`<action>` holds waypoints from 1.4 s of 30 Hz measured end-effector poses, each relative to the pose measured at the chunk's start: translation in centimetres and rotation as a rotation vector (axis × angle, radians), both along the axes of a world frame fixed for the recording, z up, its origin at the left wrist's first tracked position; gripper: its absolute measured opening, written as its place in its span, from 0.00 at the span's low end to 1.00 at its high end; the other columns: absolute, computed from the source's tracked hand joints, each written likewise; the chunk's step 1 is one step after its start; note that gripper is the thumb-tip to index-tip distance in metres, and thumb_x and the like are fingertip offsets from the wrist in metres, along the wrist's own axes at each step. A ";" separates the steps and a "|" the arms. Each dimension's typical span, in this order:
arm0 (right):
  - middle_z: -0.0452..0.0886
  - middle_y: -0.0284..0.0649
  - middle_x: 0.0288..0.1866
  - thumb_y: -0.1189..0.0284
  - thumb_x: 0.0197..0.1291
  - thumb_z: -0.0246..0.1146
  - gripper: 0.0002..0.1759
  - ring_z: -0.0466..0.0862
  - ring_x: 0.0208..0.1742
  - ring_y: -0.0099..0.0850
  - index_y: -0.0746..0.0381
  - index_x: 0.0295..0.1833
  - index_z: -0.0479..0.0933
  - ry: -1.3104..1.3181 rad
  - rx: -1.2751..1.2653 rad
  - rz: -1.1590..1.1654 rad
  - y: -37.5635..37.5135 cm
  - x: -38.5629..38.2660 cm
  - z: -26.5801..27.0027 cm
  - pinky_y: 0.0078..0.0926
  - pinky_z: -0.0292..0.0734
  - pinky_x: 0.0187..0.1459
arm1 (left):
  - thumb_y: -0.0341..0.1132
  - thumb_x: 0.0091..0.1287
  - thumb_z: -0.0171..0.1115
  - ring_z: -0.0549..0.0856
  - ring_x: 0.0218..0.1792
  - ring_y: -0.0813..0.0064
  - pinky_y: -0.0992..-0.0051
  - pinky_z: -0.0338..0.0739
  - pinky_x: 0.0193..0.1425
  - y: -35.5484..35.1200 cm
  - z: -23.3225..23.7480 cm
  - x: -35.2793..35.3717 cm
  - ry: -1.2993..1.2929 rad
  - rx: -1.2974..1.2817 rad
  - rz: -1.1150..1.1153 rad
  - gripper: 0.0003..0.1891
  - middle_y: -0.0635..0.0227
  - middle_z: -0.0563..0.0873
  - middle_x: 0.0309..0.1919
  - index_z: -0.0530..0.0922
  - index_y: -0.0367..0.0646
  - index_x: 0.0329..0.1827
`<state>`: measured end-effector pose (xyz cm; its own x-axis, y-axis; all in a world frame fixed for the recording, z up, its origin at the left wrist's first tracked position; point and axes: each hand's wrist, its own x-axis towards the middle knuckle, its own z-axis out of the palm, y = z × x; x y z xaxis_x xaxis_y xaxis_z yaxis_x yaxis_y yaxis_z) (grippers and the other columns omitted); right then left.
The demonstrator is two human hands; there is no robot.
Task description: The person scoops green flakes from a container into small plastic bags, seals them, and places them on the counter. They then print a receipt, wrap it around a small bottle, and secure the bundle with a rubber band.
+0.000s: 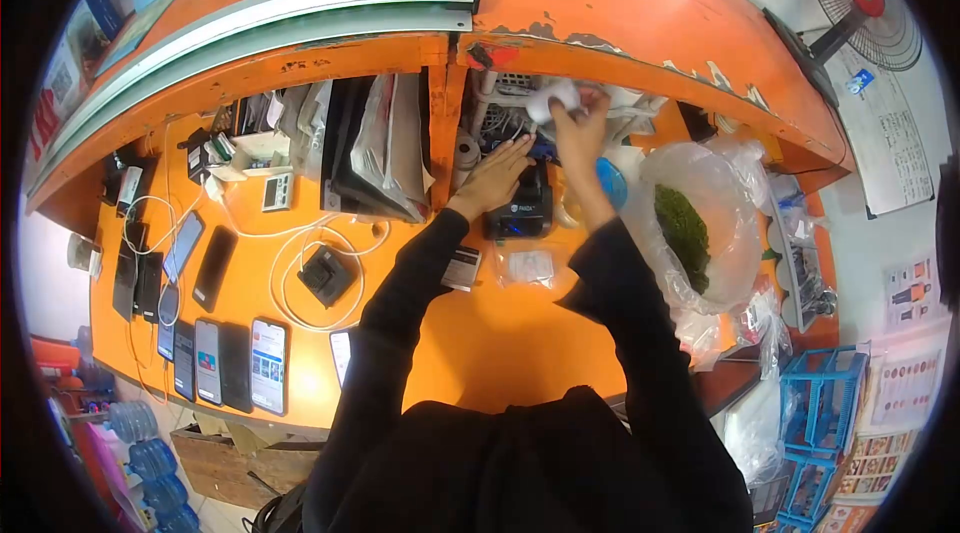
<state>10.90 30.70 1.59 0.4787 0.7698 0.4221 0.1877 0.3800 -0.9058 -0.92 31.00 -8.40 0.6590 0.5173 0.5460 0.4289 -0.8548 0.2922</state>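
My right hand [582,128] is raised at the shelf opening, with thumb and fingers closed on a white paper roll [550,101], its outline slightly blurred. My left hand [495,176] lies with fingers stretched out over the back of a small black receipt printer [524,216] that stands on the orange desk. Behind the printer is a tangle of cables and a basket, partly hidden by my hands. Another roll [467,150] stands left of my left hand. A small clear plastic packet [530,266] and a printed card [462,269] lie in front of the printer.
Several phones [268,363] lie on the left of the desk [470,353], beside a coiled white cable and a black stand [326,275]. Folders [375,143] fill the shelf. A plastic bag [735,223] with green contents sits right. The shelf edge [640,63] overhangs my hands.
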 end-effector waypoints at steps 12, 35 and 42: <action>0.69 0.51 0.52 0.61 0.34 0.61 0.40 0.70 0.53 0.38 0.71 0.55 0.62 -0.813 -0.857 0.338 -3.2 2.4 -5.8 0.25 0.65 0.51 | 0.15 0.44 0.45 0.71 0.50 0.59 0.68 0.64 0.55 0.3 2.1 -0.3 -0.179 -0.330 0.038 0.18 0.57 0.74 0.43 0.72 0.38 0.38; 0.69 0.59 0.48 0.64 0.35 0.62 0.40 0.69 0.51 0.50 0.63 0.58 0.58 -0.639 -0.518 0.196 -3.2 1.6 -7.5 0.36 0.65 0.51 | 0.35 0.60 0.48 0.77 0.26 0.49 0.57 0.71 0.29 0.6 2.5 0.9 0.017 -0.226 0.667 0.07 0.49 0.77 0.21 0.71 0.42 0.35; 0.72 0.58 0.43 0.62 0.35 0.62 0.39 0.74 0.45 0.48 0.66 0.56 0.61 -0.505 -0.447 0.166 -2.7 1.5 -7.4 0.34 0.69 0.47 | 0.32 0.58 0.49 0.78 0.25 0.51 0.58 0.71 0.27 -2.3 1.9 -0.3 -0.221 -0.236 0.660 0.06 0.49 0.77 0.19 0.72 0.42 0.36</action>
<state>12.43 28.00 -5.76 0.1682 0.9678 0.1874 0.5995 0.0505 -0.7987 -1.24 28.72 -6.48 0.0574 0.8885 0.4552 0.7426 -0.3428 0.5754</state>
